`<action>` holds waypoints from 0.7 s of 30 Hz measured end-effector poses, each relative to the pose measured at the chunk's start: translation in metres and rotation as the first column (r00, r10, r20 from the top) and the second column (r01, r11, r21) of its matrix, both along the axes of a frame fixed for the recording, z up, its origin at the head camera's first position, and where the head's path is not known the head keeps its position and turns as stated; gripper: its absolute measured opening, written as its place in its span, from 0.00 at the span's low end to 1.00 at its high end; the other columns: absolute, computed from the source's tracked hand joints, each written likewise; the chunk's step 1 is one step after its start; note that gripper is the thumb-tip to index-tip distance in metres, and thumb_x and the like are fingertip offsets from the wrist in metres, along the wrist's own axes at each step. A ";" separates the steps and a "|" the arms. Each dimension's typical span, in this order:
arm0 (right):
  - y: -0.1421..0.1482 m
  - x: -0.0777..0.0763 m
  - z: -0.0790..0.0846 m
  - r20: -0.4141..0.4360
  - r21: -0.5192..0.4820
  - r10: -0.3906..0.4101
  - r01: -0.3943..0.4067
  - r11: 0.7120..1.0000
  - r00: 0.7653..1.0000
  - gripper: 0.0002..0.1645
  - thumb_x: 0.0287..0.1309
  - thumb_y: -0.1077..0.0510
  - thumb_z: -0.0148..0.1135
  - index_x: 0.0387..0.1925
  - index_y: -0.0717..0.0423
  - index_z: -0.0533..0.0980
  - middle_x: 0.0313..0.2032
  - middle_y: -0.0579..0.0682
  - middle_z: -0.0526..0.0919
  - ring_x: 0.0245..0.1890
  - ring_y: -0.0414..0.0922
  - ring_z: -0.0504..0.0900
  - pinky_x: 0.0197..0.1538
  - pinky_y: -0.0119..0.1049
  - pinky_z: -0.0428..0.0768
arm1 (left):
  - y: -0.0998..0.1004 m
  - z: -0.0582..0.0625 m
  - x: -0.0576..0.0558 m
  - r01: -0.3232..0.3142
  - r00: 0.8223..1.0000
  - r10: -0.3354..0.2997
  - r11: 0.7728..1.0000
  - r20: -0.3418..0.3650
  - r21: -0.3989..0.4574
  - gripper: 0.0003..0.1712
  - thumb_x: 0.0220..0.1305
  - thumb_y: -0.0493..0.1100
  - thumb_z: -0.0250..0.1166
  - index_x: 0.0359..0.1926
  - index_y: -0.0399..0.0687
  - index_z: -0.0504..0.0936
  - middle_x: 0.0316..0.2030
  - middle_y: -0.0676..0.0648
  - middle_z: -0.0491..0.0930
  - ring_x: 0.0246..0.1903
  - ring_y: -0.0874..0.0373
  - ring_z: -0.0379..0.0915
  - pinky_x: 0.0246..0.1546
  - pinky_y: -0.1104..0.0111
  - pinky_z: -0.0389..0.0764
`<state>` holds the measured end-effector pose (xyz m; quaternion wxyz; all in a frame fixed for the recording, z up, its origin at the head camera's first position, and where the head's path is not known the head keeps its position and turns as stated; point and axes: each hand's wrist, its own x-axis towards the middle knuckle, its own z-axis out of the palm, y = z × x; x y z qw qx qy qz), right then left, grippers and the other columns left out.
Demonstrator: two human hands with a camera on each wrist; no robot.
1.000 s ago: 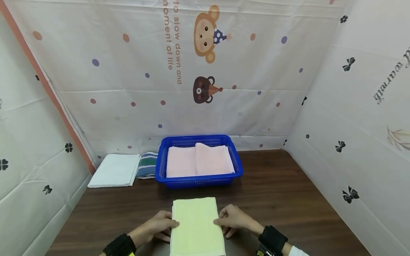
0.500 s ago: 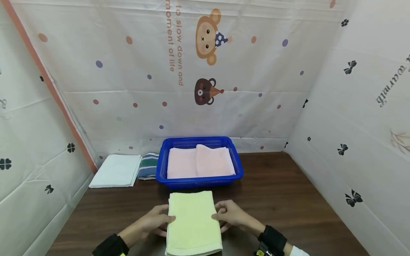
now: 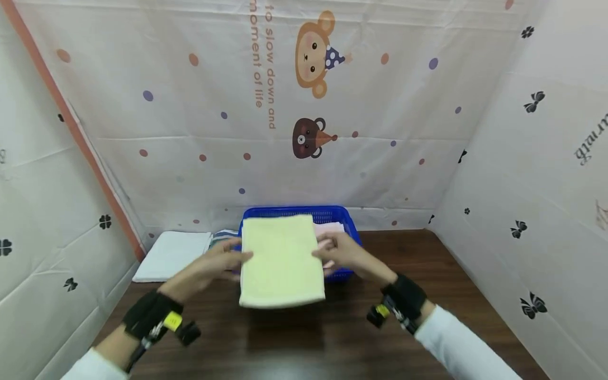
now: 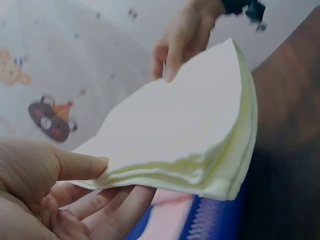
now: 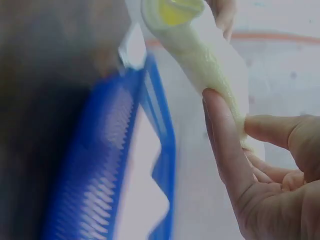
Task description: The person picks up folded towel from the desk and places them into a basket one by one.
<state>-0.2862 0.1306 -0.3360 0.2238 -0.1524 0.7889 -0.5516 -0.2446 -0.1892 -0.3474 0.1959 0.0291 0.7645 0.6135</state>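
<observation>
A folded pale yellow towel [image 3: 282, 261] hangs in the air between both hands, in front of and partly over the blue basket [image 3: 351, 235]. My left hand [image 3: 216, 262] pinches its left edge, thumb on top and fingers beneath, as the left wrist view shows on the towel [image 4: 175, 115]. On the opposite edge my right hand [image 3: 344, 253] pinches it the same way. The right wrist view shows the towel [image 5: 220, 70] edge-on, its layers curving at one end. Inside the basket, pink folded towels [image 3: 329, 228] show at the right; the rest of them is hidden.
Left of the basket lies a folded white towel [image 3: 176, 253]. A striped blue and green cloth [image 3: 223, 236] sits between it and the basket, mostly covered from view. The dark wooden table [image 3: 404, 316] meets patterned white cloth walls [image 3: 380, 184] at the back and sides.
Both hands have lifted the yellow towel off the table's front area and carried it forward and up to the basket. It now covers much of the basket and pink towels from view.
</observation>
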 end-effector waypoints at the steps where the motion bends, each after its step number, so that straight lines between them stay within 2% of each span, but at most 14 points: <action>1: -0.004 -0.013 0.005 -0.011 0.018 -0.011 0.011 1.000 1.000 0.26 0.68 0.63 0.63 0.64 0.68 0.70 0.44 0.63 0.86 0.31 0.47 0.89 0.41 0.47 0.90 | 0.000 0.003 -0.014 -0.021 1.000 0.021 0.999 -0.004 -0.033 0.41 0.76 0.47 0.59 0.79 0.36 0.52 0.56 0.34 0.79 0.52 0.45 0.82 0.51 0.56 0.87; 5: -0.020 -0.059 0.016 -0.041 0.108 -0.030 0.034 0.994 0.999 0.27 0.69 0.63 0.62 0.66 0.70 0.69 0.47 0.68 0.85 0.34 0.50 0.90 0.45 0.48 0.89 | -0.001 0.009 -0.067 -0.055 0.998 0.055 0.990 -0.007 -0.131 0.44 0.77 0.46 0.57 0.80 0.33 0.44 0.67 0.28 0.67 0.64 0.35 0.72 0.56 0.55 0.85; 6: -0.023 -0.069 0.016 -0.043 0.126 -0.029 0.034 0.991 0.999 0.27 0.70 0.63 0.61 0.65 0.71 0.69 0.47 0.69 0.85 0.36 0.52 0.90 0.46 0.49 0.89 | -0.001 0.009 -0.078 -0.057 0.998 0.057 0.986 -0.008 -0.158 0.43 0.77 0.45 0.57 0.79 0.33 0.45 0.68 0.27 0.67 0.64 0.34 0.72 0.56 0.55 0.85; 8: -0.032 -0.088 0.017 -0.042 0.156 -0.035 0.041 0.987 0.999 0.27 0.70 0.64 0.60 0.65 0.73 0.68 0.48 0.70 0.85 0.38 0.54 0.90 0.48 0.51 0.88 | -0.002 0.008 -0.099 -0.072 0.997 0.071 0.977 -0.014 -0.200 0.42 0.77 0.44 0.57 0.79 0.32 0.47 0.66 0.28 0.70 0.62 0.36 0.76 0.55 0.55 0.85; 11: -0.042 -0.106 0.013 -0.016 0.189 -0.073 0.075 0.979 0.997 0.25 0.70 0.66 0.60 0.63 0.75 0.69 0.47 0.71 0.85 0.37 0.55 0.90 0.48 0.51 0.88 | 0.001 0.002 -0.123 -0.087 0.996 0.088 0.961 -0.008 -0.263 0.33 0.75 0.42 0.59 0.73 0.30 0.62 0.55 0.32 0.80 0.48 0.43 0.85 0.51 0.55 0.87; 14: -0.050 -0.115 0.003 0.012 0.229 -0.122 0.116 0.966 0.992 0.19 0.68 0.68 0.60 0.57 0.76 0.74 0.44 0.70 0.86 0.32 0.52 0.89 0.46 0.50 0.89 | 0.006 -0.007 -0.139 -0.096 0.995 0.099 0.941 -0.007 -0.326 0.21 0.73 0.38 0.61 0.59 0.26 0.75 0.42 0.36 0.85 0.35 0.50 0.87 0.44 0.56 0.89; 16: -0.056 -0.118 -0.004 0.027 0.256 -0.143 0.131 0.958 0.989 0.16 0.67 0.69 0.61 0.53 0.75 0.77 0.41 0.69 0.87 0.30 0.51 0.89 0.44 0.50 0.89 | 0.010 -0.013 -0.145 -0.112 0.993 0.118 0.921 -0.009 -0.372 0.16 0.70 0.34 0.62 0.52 0.24 0.79 0.37 0.36 0.86 0.29 0.51 0.86 0.39 0.58 0.90; 19: -0.064 -0.121 -0.015 0.027 0.290 -0.153 0.139 0.947 0.988 0.16 0.65 0.71 0.62 0.53 0.76 0.77 0.39 0.69 0.87 0.28 0.52 0.90 0.40 0.47 0.89 | 0.015 -0.019 -0.152 -0.151 0.988 0.152 0.872 -0.036 -0.467 0.13 0.67 0.30 0.63 0.49 0.22 0.80 0.34 0.33 0.86 0.25 0.50 0.85 0.33 0.60 0.90; 21: -0.069 -0.124 -0.020 0.008 0.323 -0.154 0.143 0.936 0.988 0.17 0.64 0.71 0.63 0.53 0.76 0.77 0.39 0.70 0.87 0.28 0.53 0.90 0.38 0.44 0.89 | 0.018 -0.020 -0.155 -0.161 0.987 0.144 0.827 -0.074 -0.539 0.15 0.66 0.29 0.64 0.50 0.20 0.79 0.32 0.32 0.86 0.24 0.48 0.85 0.30 0.61 0.89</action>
